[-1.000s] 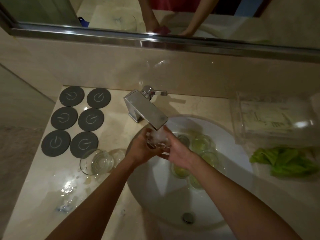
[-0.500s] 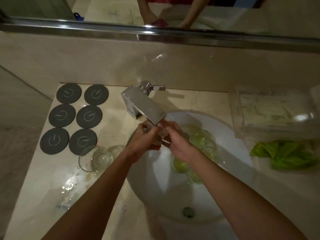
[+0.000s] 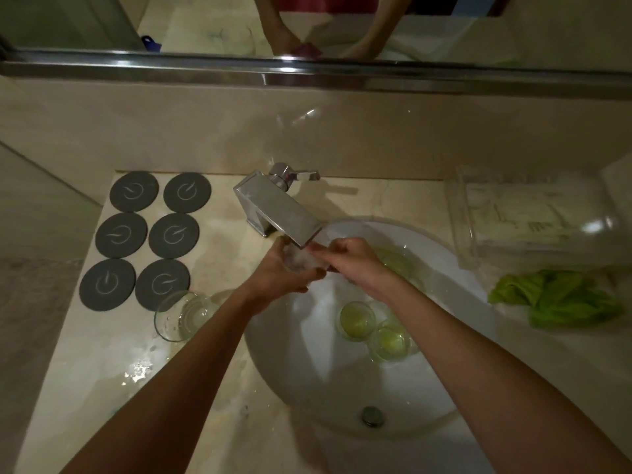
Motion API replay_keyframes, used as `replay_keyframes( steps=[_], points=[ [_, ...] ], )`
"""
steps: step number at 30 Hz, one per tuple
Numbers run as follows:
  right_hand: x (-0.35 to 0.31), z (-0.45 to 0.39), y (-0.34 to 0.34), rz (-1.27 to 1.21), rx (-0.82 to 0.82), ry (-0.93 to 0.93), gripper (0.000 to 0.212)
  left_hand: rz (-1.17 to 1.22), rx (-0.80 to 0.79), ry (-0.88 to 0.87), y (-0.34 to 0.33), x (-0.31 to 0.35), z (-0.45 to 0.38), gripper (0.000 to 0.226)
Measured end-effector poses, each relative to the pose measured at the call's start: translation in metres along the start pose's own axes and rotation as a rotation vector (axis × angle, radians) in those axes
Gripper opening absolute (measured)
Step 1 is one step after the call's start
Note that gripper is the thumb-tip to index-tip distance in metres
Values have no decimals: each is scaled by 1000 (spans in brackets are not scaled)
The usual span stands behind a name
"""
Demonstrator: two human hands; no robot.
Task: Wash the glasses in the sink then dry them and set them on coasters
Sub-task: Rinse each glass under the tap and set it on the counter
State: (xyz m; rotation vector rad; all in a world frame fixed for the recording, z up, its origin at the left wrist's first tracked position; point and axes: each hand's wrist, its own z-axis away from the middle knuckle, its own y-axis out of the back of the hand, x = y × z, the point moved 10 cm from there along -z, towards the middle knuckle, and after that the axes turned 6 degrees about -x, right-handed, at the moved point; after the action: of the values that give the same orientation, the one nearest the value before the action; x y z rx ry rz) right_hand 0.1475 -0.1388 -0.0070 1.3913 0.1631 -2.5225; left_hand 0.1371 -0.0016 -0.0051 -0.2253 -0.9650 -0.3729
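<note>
Left hand (image 3: 285,273) cupped a glass (image 3: 302,260) from below, fingers curled round it, right under the tap (image 3: 278,210) spout. Right hand (image 3: 355,265) gripped the same glass at its rim side, fingers bent over the top edge; whether they reached inside could not be told, foam or running water blurred it. Both hands sat over the back-left part of the sink (image 3: 455,268).

Step in hand, as judged: washing, this glass being rinsed or rubbed under the flow. Early in the task. Two glasses with yellowish liquid (image 3: 357,319) (image 3: 390,341) stood touching each other in the basin, at least one more (image 3: 396,261) behind the right wrist, partly hidden. One clear glass (image 3: 181,316) stood on the wet counter (image 3: 113,378) just beside the nearest coaster (image 3: 162,284), not on it. Six dark coasters in two columns, all bare. Green cloth (image 3: 561,302) lay crumpled on the right counter, well apart from the hands.

Next move probably calls for finishing the rinse, tipping water out, then either parking the glass by the other clean one or reaching across for the cloth. Wet glass, slippery grip, so a firm hold was needed while lifting clear of the spout edge, which sat very close above the rim.
</note>
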Motion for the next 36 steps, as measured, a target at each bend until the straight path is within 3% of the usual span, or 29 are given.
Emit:
replay_keyframes(
  steps=[2,6,9,12,16,18,21,24,28,32,36],
  points=[
    [-8,-1,-1,96,1,16,40,-2,58,-57,2,4,2,73],
    [-6,2,-3,-6,26,41,34,78,143,-7,7,5,6,53],
    [5,5,-9,-264,46,20,38,182,36,89,-5,0,7,42],
    [11,8,-22,-381,36,-23,56,200,-132,146,-24,-5,5,57],
    [11,14,-19,-371,80,-11,40,272,-149,188,-26,-15,3,68],
    [11,14,-15,-310,110,7,42,299,-137,180,-24,-18,3,67],
    [4,13,-13,-184,109,46,55,264,-91,118,-14,-20,3,43],
    [-6,13,-7,-76,121,80,57,42,-79,-17,-5,-14,6,9],
    [-10,15,-9,103,84,115,46,-46,23,-152,1,-3,4,35],
    [-4,14,-12,-37,64,113,30,-153,96,-220,4,-7,-1,63],
    [5,2,-11,-25,4,-30,35,-350,220,-219,12,-3,5,62]
  ],
)
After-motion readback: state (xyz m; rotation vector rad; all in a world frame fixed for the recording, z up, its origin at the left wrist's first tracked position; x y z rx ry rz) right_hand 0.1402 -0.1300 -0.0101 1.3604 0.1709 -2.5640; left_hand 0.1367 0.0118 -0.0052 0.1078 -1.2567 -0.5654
